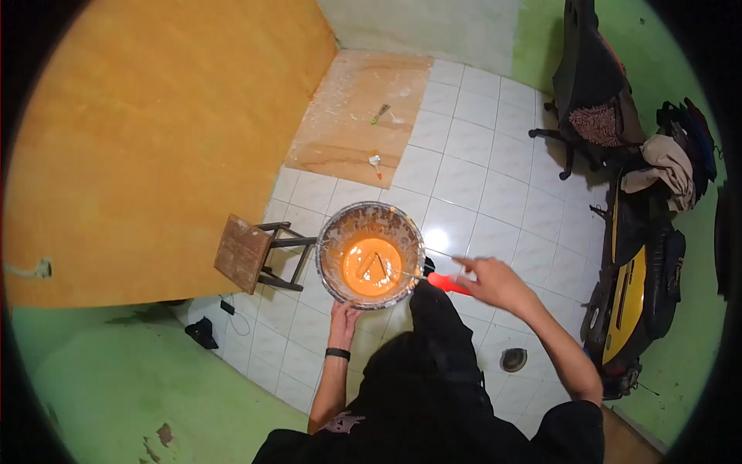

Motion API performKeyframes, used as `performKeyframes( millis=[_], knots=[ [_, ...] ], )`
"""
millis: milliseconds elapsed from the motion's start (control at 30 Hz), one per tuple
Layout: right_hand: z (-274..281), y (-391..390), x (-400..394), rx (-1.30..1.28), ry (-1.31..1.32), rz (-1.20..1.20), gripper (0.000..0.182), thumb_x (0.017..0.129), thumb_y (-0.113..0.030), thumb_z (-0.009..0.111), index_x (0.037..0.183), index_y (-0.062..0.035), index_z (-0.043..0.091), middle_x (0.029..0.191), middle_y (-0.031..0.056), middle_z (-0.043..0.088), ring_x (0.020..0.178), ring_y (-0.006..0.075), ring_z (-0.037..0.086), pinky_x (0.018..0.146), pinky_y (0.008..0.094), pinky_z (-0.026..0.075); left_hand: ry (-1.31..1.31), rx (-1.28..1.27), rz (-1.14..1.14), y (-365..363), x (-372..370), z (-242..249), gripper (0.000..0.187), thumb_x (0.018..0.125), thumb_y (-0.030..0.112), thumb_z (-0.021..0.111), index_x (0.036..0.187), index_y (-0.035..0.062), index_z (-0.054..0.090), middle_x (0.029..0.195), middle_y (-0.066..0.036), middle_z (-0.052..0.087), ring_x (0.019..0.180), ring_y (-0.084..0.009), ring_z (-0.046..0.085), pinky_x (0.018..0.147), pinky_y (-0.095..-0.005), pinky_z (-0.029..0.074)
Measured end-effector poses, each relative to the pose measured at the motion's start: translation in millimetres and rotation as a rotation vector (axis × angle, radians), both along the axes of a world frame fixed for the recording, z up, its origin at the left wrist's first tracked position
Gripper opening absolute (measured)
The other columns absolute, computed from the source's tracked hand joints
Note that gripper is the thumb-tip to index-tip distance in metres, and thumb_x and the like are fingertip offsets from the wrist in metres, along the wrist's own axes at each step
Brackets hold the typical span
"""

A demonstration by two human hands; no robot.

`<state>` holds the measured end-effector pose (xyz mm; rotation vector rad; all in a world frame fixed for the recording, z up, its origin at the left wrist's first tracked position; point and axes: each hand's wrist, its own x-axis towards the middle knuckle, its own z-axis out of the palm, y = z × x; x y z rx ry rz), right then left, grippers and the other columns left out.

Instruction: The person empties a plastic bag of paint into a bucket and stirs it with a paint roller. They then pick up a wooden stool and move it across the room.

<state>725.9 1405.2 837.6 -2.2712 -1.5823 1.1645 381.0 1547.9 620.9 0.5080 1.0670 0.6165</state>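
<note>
A round, paint-spattered bucket [328, 271] holds orange paint [373, 280]. Under its near rim, my left hand [344, 313] grips the bucket from below, its fingers partly hidden. My right hand [491, 282], to the right of the bucket, is closed around the red handle [447, 284] of a tool. The tool's thin metal rod reaches over the rim into the bucket, and a triangular wire shape shows at the paint's surface.
A wooden stool [242, 254] stands left of the bucket. Beyond lies a brown board [352, 116] with a green-handled tool [380, 114] and a brush [376, 165]. An office chair [591, 85] and a yellow-black motorcycle [627, 309] are on the right. A floor drain [513, 359] is near my legs.
</note>
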Motion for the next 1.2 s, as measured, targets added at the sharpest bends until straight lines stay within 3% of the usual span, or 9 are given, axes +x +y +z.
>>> performKeyframes(
  millis=[133, 300, 500, 667, 700, 733, 767, 1100, 1200],
  knots=[
    [-11, 46, 90, 0.288, 0.307, -0.588, 0.042, 0.092, -0.031, 0.054, 0.125, -0.0044, 0.056, 0.09, 0.0134, 0.067, 0.07, 0.0199, 0.063, 0.063, 0.0312, 0.05, -0.004, -0.04, 0.051, 67, 58, 23, 0.049, 0.082, 0.0, 0.055, 0.129, 0.0066, 0.042, 0.113, -0.009, 0.06, 0.096, -0.0209, 0.062, 0.085, -0.0387, 0.052],
    [-75, 55, 182, 0.193, 0.385, -0.912, 0.04, 0.095, -0.036, 0.049, 0.116, -0.0032, 0.06, 0.086, 0.0088, 0.065, 0.066, 0.0137, 0.061, 0.055, 0.0242, 0.047, -0.026, -0.042, -0.003, 154, 104, 3, 0.052, 0.083, 0.003, 0.054, 0.133, 0.007, 0.038, 0.128, -0.01, 0.05, 0.112, -0.0273, 0.052, 0.092, -0.0413, 0.049],
    [-254, -72, 205, -0.267, 0.094, -0.859, 0.031, 0.091, -0.031, 0.056, 0.088, -0.0007, 0.062, 0.06, 0.0093, 0.061, 0.045, 0.0168, 0.058, 0.043, 0.03, 0.046, -0.09, -0.075, 0.153, 266, 165, -16, 0.04, 0.079, -0.003, 0.056, 0.118, 0.0024, 0.049, 0.113, -0.013, 0.057, 0.098, -0.0267, 0.06, 0.084, -0.0419, 0.055],
    [-236, -144, 117, -0.614, 0.279, -0.77, 0.03, 0.092, -0.028, 0.047, 0.081, -0.0056, 0.065, 0.056, 0.0078, 0.063, 0.047, 0.0189, 0.062, 0.045, 0.0322, 0.05, -0.065, -0.026, 0.092, 380, 188, -84, 0.038, 0.079, -0.002, 0.058, 0.116, 0.0027, 0.051, 0.111, -0.012, 0.058, 0.095, -0.0254, 0.06, 0.083, -0.039, 0.055],
    [-271, -187, 95, -0.821, 0.341, -0.818, 0.028, 0.093, -0.024, 0.044, 0.082, -0.0098, 0.066, 0.058, 0.0053, 0.063, 0.048, 0.019, 0.062, 0.052, 0.0331, 0.053, 0.051, 0.351, -0.112, 404, 188, -92, 0.037, 0.078, -0.001, 0.058, 0.114, 0.0033, 0.052, 0.107, -0.011, 0.059, 0.095, -0.0246, 0.06, 0.082, -0.0385, 0.055],
    [-321, -269, 68, -0.681, 0.478, -0.401, 0.027, 0.093, -0.029, 0.047, 0.085, -0.0114, 0.067, 0.066, 0.0059, 0.066, 0.051, 0.0193, 0.062, 0.063, 0.0325, 0.054, 0.169, 0.736, -0.307, 437, 201, -101, 0.036, 0.077, 0.0, 0.059, 0.112, 0.004, 0.053, 0.103, -0.01, 0.06, 0.094, -0.0239, 0.06, 0.082, -0.0379, 0.054],
    [-309, -130, 115, -0.665, 0.428, -0.408, 0.027, 0.093, -0.029, 0.047, 0.085, -0.0114, 0.067, 0.066, 0.0059, 0.066, 0.051, 0.0193, 0.062, 0.063, 0.0325, 0.054, -0.007, -0.076, 0.091, 514, 232, -134, 0.034, 0.076, 0.003, 0.061, 0.109, 0.005, 0.055, 0.097, -0.008, 0.059, 0.093, -0.0223, 0.058, 0.081, -0.0386, 0.054],
    [-412, 143, 245, -0.623, 0.37, -0.818, 0.023, 0.09, -0.031, 0.053, 0.094, -0.011, 0.063, 0.074, 0.0068, 0.065, 0.059, 0.0186, 0.062, 0.062, 0.0309, 0.053, -0.072, -0.028, 0.234, 745, 296, -387, 0.033, 0.079, 0.006, 0.06, 0.111, 0.0069, 0.051, 0.106, -0.006, 0.058, 0.096, -0.0206, 0.059, 0.087, -0.0369, 0.052],
    [-420, 157, 260, -0.636, 0.396, -0.909, 0.023, 0.09, -0.032, 0.054, 0.097, -0.0108, 0.062, 0.076, 0.007, 0.064, 0.061, 0.0185, 0.062, 0.062, 0.0305, 0.053, -0.095, -0.09, 0.312, 765, 300, -429, 0.042, 0.077, 0.001, 0.062, 0.117, 0.004, 0.05, 0.102, -0.006, 0.06, 0.086, -0.0188, 0.06, 0.07, -0.033, 0.057]
  ],
)
